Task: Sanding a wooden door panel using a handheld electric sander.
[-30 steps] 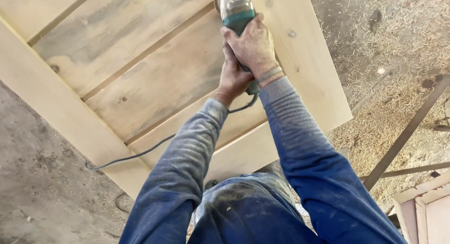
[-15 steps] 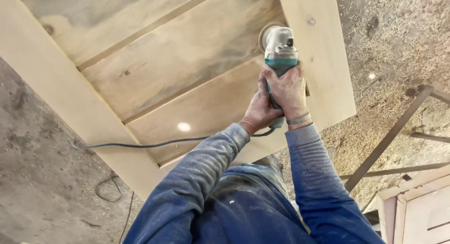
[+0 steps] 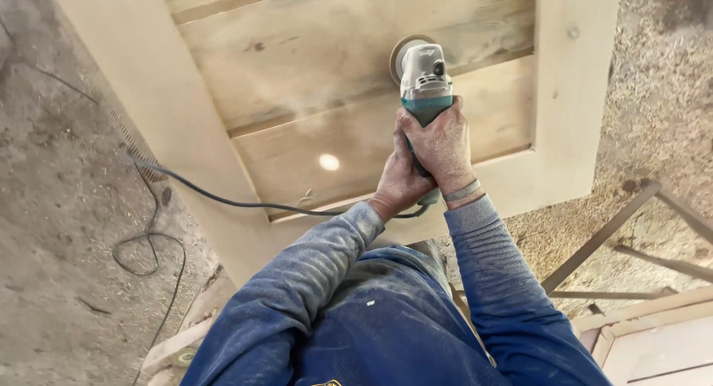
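Floor (image 3: 59, 230): grey concrete at left, strewn with dust; thick sawdust and shavings at right and far right.
Wooden panel (image 3: 572, 96): large pale door-like frame with inset boards, lying flat and filling the far middle; bright light spot on the near board, faint dust haze above the groove.
Metal frame (image 3: 609, 230): thin dark bars crossing over the sawdust at near right.
Wooden frame (image 3: 653, 334): pale corner piece at the near right edge.
Cable (image 3: 223, 200): black, running from the tool's rear leftward over the panel edge, then looping on the floor at left.
Angle grinder (image 3: 423, 74): grey head with teal body, round sanding disc pressed flat on an inset board at far centre, just left of the panel's right stile.
Right hand (image 3: 442, 145): closed around the grinder's teal body from above, wristband at the cuff.
Left hand (image 3: 397, 182): wrapped around the grinder's rear handle, beneath and touching the right hand.
Grip: both hands clenched on the grinder, blue sleeves dusty.
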